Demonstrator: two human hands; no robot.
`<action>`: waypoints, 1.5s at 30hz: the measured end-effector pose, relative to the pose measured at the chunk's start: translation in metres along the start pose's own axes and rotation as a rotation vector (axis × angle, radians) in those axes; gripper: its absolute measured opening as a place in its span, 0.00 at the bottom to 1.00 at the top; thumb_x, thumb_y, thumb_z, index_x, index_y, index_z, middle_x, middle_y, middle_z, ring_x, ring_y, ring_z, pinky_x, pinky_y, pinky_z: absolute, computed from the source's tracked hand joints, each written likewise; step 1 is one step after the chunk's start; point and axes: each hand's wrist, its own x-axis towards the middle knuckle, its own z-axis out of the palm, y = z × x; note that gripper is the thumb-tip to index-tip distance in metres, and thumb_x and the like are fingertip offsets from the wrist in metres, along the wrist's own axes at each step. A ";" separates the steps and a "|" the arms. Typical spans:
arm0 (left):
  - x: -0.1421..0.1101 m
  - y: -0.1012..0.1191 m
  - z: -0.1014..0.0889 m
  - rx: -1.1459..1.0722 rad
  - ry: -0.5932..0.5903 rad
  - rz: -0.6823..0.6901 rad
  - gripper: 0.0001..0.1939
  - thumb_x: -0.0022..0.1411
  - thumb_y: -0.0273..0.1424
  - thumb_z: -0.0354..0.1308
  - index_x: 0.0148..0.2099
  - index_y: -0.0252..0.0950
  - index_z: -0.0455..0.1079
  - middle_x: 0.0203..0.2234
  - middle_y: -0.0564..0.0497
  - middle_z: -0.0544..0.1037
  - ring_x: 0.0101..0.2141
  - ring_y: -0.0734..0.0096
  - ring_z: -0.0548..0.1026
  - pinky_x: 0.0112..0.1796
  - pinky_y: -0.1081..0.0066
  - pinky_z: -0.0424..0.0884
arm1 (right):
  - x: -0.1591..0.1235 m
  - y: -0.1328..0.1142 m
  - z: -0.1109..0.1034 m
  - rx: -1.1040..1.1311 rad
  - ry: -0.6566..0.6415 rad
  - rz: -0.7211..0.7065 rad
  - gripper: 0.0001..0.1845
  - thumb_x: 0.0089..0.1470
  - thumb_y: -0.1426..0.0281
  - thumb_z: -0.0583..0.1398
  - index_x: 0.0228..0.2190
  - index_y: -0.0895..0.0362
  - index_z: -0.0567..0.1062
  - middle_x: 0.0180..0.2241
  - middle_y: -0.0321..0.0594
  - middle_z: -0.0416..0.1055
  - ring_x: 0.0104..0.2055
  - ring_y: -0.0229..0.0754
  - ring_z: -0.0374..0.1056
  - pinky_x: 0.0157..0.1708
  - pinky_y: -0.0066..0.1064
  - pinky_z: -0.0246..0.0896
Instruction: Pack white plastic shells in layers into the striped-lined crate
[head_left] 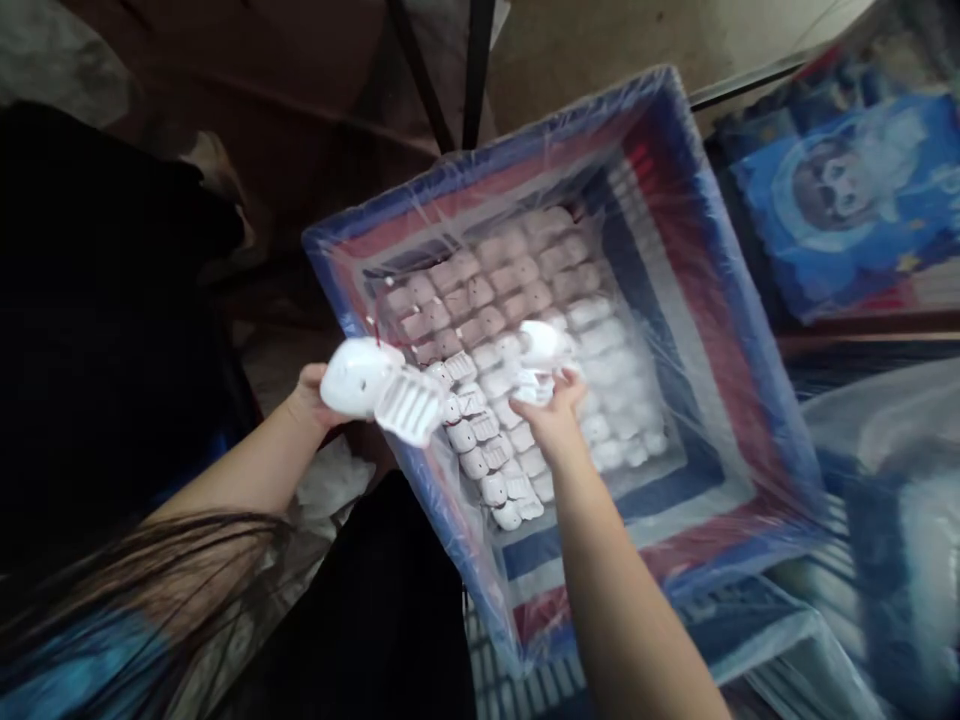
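My left hand [311, 395] is closed on a white plastic piece [356, 375], held above the left rim of a striped box. The piece has a smooth rounded end with a small dark hole and a slotted, ribbed end. Inside the box, my right hand [559, 420] has thumb and fingers around a similar white plastic piece [544, 342], just over the rows. Rows of the same rounded, ribbed pieces [480, 437] line the bottom of the box. Thin red strands show near its left corner. Motion blurs the right side.
The box [701, 290] has blue, red and white striped walls under clear plastic film. At the upper right lies a blue printed package [840, 190] with a cartoon figure. Another film-covered container [795, 640] sits at the lower right. Dark legs [472, 80] of a stand rise behind.
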 end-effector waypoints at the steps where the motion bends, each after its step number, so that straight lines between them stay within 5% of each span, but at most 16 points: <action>1: 0.008 0.006 0.002 -0.035 0.007 0.105 0.40 0.37 0.46 0.66 0.53 0.33 0.68 0.44 0.44 0.75 0.41 0.50 0.74 0.36 0.62 0.73 | 0.024 0.002 0.008 -0.179 -0.040 -0.052 0.52 0.32 0.70 0.65 0.56 0.56 0.47 0.55 0.50 0.57 0.52 0.48 0.61 0.54 0.42 0.55; 4: 0.035 0.024 0.008 -0.081 0.009 0.327 0.36 0.41 0.49 0.62 0.53 0.37 0.69 0.45 0.45 0.75 0.41 0.52 0.74 0.31 0.65 0.73 | 0.085 0.006 0.044 -0.746 -0.237 -0.296 0.50 0.35 0.77 0.61 0.60 0.62 0.49 0.57 0.56 0.56 0.57 0.54 0.56 0.56 0.46 0.52; 8: 0.069 0.036 0.006 -0.023 0.025 0.402 0.33 0.47 0.54 0.53 0.51 0.43 0.70 0.41 0.50 0.77 0.45 0.50 0.71 0.30 0.66 0.72 | 0.130 0.015 0.113 -1.237 -0.584 -0.600 0.43 0.40 0.83 0.57 0.60 0.62 0.58 0.58 0.55 0.58 0.60 0.56 0.53 0.58 0.47 0.50; 12: 0.087 0.032 -0.004 -0.037 0.080 0.331 0.33 0.52 0.56 0.48 0.50 0.39 0.69 0.39 0.47 0.77 0.43 0.51 0.73 0.31 0.64 0.73 | 0.150 0.038 0.172 -1.190 -0.727 -0.666 0.31 0.51 0.75 0.55 0.58 0.52 0.62 0.61 0.42 0.57 0.62 0.52 0.52 0.60 0.48 0.47; 15: 0.090 0.027 -0.009 -0.050 0.083 0.318 0.33 0.52 0.58 0.48 0.48 0.38 0.69 0.37 0.46 0.76 0.43 0.50 0.74 0.30 0.63 0.74 | 0.158 0.056 0.192 -1.120 -0.738 -0.642 0.30 0.57 0.67 0.52 0.61 0.49 0.57 0.61 0.37 0.56 0.62 0.48 0.52 0.59 0.47 0.52; 20: 0.089 0.029 -0.012 -0.063 -0.066 0.344 0.24 0.55 0.52 0.51 0.42 0.38 0.70 0.33 0.47 0.75 0.34 0.55 0.76 0.24 0.66 0.73 | 0.169 0.075 0.181 -1.200 -0.808 -0.654 0.28 0.56 0.62 0.54 0.58 0.42 0.61 0.59 0.33 0.59 0.64 0.48 0.50 0.60 0.48 0.49; 26: 0.091 0.030 -0.014 -0.103 -0.019 0.316 0.35 0.56 0.56 0.43 0.54 0.36 0.65 0.39 0.44 0.75 0.41 0.50 0.75 0.26 0.67 0.74 | 0.174 0.077 0.163 -1.423 -0.897 -0.715 0.29 0.53 0.62 0.58 0.56 0.36 0.63 0.61 0.29 0.54 0.66 0.52 0.44 0.62 0.52 0.42; 29: 0.092 0.032 -0.014 -0.131 -0.049 0.276 0.32 0.59 0.53 0.42 0.55 0.37 0.65 0.40 0.43 0.75 0.44 0.49 0.74 0.28 0.66 0.75 | 0.173 0.079 0.161 -1.455 -0.939 -0.685 0.31 0.52 0.64 0.58 0.57 0.36 0.61 0.63 0.28 0.50 0.66 0.54 0.42 0.62 0.52 0.41; 35: 0.096 0.037 -0.013 -0.106 0.031 0.218 0.27 0.59 0.49 0.45 0.51 0.36 0.67 0.35 0.46 0.77 0.40 0.53 0.76 0.30 0.65 0.76 | 0.159 0.082 0.155 -1.370 -0.749 -0.619 0.36 0.49 0.73 0.56 0.60 0.46 0.58 0.63 0.40 0.50 0.65 0.58 0.44 0.60 0.55 0.42; 39: 0.099 0.037 -0.011 -0.072 0.103 0.223 0.28 0.57 0.48 0.52 0.54 0.36 0.66 0.36 0.47 0.77 0.40 0.53 0.76 0.30 0.68 0.76 | 0.111 0.042 0.137 -0.815 -0.024 -0.693 0.32 0.57 0.72 0.42 0.63 0.57 0.47 0.56 0.53 0.58 0.58 0.53 0.57 0.53 0.52 0.56; 42: 0.099 0.037 -0.009 -0.052 0.121 0.201 0.28 0.57 0.45 0.54 0.55 0.36 0.65 0.36 0.46 0.77 0.38 0.53 0.77 0.28 0.68 0.76 | 0.068 -0.019 0.112 -0.417 0.422 -0.938 0.30 0.59 0.64 0.44 0.61 0.51 0.45 0.56 0.50 0.54 0.57 0.55 0.57 0.51 0.53 0.59; 43: 0.099 0.037 -0.008 -0.043 0.126 0.202 0.27 0.57 0.44 0.54 0.55 0.36 0.65 0.36 0.46 0.77 0.37 0.53 0.77 0.28 0.67 0.76 | 0.059 -0.042 0.105 -0.405 0.389 -1.045 0.31 0.57 0.60 0.50 0.60 0.49 0.48 0.57 0.48 0.53 0.59 0.57 0.55 0.51 0.52 0.58; 45: 0.099 0.036 -0.007 -0.023 0.142 0.215 0.25 0.56 0.41 0.55 0.54 0.36 0.66 0.36 0.46 0.77 0.36 0.53 0.77 0.28 0.65 0.76 | 0.052 -0.083 0.098 -0.703 -0.050 -1.129 0.39 0.52 0.54 0.56 0.61 0.51 0.49 0.59 0.47 0.52 0.60 0.60 0.52 0.55 0.54 0.54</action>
